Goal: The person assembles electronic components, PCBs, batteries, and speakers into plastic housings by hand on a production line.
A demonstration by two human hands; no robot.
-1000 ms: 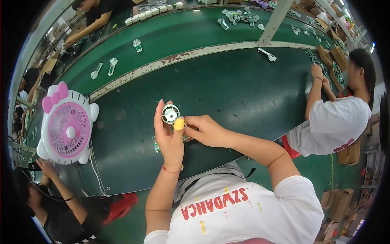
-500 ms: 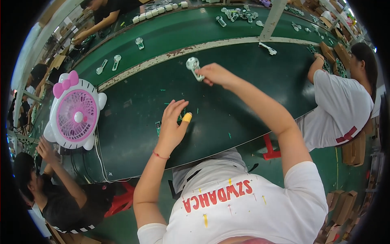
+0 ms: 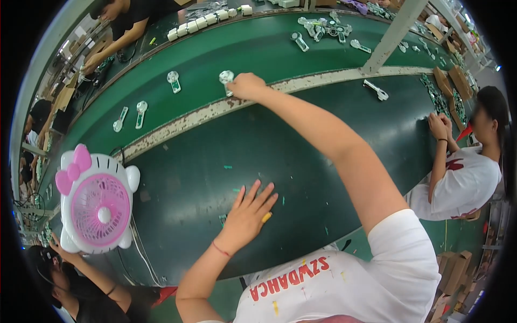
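Green bench (image 3: 323, 161) | right hand (image 3: 245, 85) stretched to the far edge strip, fingers closed round a white round-headed part (image 3: 226, 78) at the conveyor belt (image 3: 258, 48) | left hand (image 3: 249, 210) flat, fingers spread, on the near edge, over a small yellow piece (image 3: 266, 217) | pink-and-white fan (image 3: 96, 202) at the left corner.

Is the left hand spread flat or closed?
Spread flat: the left hand lies palm-down on the dark green table, fingers fanned out.
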